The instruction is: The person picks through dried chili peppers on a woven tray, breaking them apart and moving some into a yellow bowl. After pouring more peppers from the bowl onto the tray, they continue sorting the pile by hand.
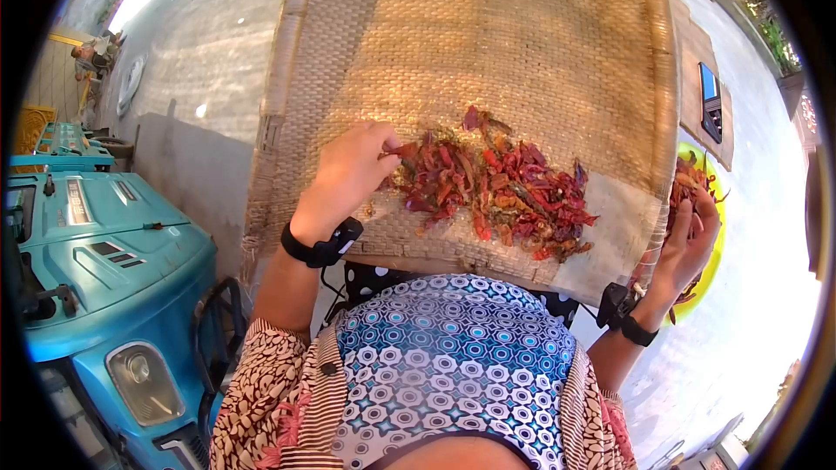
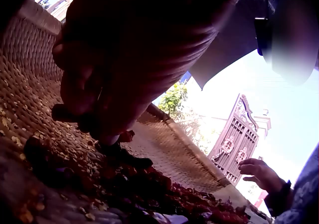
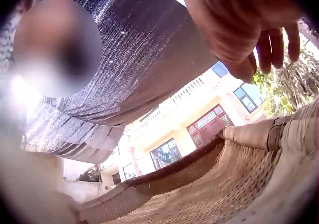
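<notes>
A heap of dried red chili peppers [image 1: 531,196] lies on the near part of a woven mat [image 1: 488,26]. At the left end of the heap, my left hand [image 1: 347,165] pinches a dried chili between curled fingers. In the left wrist view, this hand [image 2: 124,64] is dark against the light, with chili pieces below its fingertips. Off the mat's right edge, my right hand [image 1: 691,239] is over a yellow-green basin [image 1: 716,265] holding more dried chilies [image 1: 688,178]. Its fingers hang loosely bent with nothing between them in the right wrist view.
Pale seeds are scattered over the weave around the heap. A phone [image 1: 711,103] lies on a board [image 1: 695,43] beyond the basin. To the left stands a blue-green vehicle [image 1: 113,244] on the concrete floor [image 1: 218,61]. The mat has a raised rolled edge [image 3: 249,137].
</notes>
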A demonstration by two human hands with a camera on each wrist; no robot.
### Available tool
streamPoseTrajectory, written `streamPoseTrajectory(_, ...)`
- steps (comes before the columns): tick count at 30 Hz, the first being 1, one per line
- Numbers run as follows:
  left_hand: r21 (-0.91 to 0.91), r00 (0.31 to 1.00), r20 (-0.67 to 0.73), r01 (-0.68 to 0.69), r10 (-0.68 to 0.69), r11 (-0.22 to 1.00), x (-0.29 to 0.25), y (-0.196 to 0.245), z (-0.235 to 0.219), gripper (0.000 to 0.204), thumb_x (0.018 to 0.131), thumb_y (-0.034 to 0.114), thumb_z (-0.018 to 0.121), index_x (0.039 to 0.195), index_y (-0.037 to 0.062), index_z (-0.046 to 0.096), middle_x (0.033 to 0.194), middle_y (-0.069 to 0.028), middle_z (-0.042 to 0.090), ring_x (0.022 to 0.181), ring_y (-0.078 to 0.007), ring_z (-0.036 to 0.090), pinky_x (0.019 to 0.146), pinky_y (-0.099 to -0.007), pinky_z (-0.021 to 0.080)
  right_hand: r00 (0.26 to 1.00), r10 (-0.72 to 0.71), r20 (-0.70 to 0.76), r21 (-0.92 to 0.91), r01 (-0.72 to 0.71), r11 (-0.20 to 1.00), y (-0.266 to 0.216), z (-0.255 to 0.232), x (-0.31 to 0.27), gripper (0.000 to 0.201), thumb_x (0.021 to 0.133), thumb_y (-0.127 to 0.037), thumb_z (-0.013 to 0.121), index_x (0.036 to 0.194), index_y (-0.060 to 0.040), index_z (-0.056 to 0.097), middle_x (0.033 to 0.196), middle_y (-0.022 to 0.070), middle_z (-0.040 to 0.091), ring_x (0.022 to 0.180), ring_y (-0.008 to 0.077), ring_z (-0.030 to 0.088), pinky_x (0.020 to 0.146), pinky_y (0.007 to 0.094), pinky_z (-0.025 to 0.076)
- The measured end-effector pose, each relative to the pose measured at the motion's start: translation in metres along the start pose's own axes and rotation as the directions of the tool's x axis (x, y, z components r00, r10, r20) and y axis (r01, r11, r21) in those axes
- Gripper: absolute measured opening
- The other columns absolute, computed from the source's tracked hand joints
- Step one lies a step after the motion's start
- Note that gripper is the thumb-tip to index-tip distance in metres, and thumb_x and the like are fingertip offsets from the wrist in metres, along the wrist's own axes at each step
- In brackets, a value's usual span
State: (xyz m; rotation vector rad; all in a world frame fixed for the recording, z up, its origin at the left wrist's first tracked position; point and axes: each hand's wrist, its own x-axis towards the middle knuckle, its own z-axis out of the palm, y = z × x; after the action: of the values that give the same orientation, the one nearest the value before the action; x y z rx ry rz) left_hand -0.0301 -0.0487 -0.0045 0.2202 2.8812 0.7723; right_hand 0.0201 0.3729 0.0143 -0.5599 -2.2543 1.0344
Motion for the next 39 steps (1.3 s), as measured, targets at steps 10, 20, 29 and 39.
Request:
streamPoseTrajectory(10,-0.608,0.972,0.228,0.098,0.055,0.788,-0.009,0.077,0.016,0.01,0.091,0.004,0.069,0.096,0.0029,0.061,0.076,0.001,0.061,0.067,-0.0043,0.056,0.055,-0.0223,0.046,0.445,-0.194,0.874,0.282,-0.14,0.949,-0.092,0.074,-0.065,0.058,0.085,-0.008,0.075,0.138,-0.009,0.052,0.109,0.0116,0.065,0.083,0.0151,0.067,0.07,0.0292,0.054)
streamPoseTrajectory(20,-0.768,0.889,0.441,0.302,0.124,0.565,-0.008,0.08,0.025,0.014,0.093,0.011,0.07,0.1,0.0052,0.059,0.081,0.0012,0.063,0.068,-0.0041,0.058,0.056,-0.0201,0.047,0.428,-0.167,0.888,0.392,-0.515,0.762,-0.08,0.078,-0.072,0.028,0.093,-0.001,0.065,0.12,-0.0033,0.06,0.092,0.0041,0.067,0.079,0.0087,0.065,0.068,0.0248,0.053)
streamPoseTrajectory(29,-0.798,0.914,0.352,0.181,0.202,0.575,-0.006,0.075,0.037,0.013,0.093,0.006,0.069,0.102,0.004,0.06,0.083,0.001,0.063,0.074,-0.0052,0.06,0.065,-0.0217,0.049,0.428,-0.133,0.894,0.36,-0.509,0.782,-0.069,0.083,-0.072,0.017,0.095,-0.006,0.066,0.112,-0.0038,0.062,0.091,0.0009,0.067,0.076,0.006,0.062,0.066,0.022,0.051)
streamPoseTrajectory(39,-0.937,0.929,0.318,0.277,0.192,0.211,-0.004,0.07,0.032,0.012,0.097,0.009,0.065,0.107,0.0053,0.059,0.091,-0.0014,0.065,0.08,-0.0089,0.063,0.072,-0.023,0.053,0.6,-0.077,0.796,0.479,-0.548,0.685,-0.059,0.072,-0.069,0.013,0.097,-0.008,0.065,0.109,-0.0026,0.062,0.098,0.0013,0.067,0.087,0.0079,0.065,0.078,0.0224,0.052)
